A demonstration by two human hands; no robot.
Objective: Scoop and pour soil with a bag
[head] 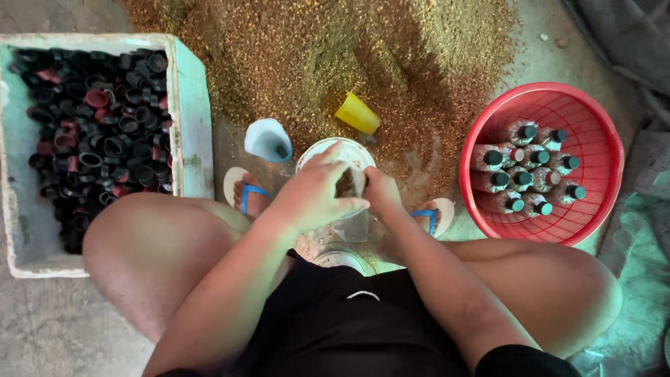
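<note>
Gritty floor point(63, 328), granular heap point(391, 63), ribbed caps point(98, 126)

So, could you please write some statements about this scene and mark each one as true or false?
1. The red basket holds filled bottles with dark caps. True.
2. The yellow cup stands upright inside the basket. False: it lies on its side on the heap of brownish granules.
3. The pale box at the left holds many loose dark caps. True.
4. The left hand and the right hand are far apart. False: they meet over a small clear container, close to a round white bowl.
5. The person wears sandals with blue straps. True.
</note>
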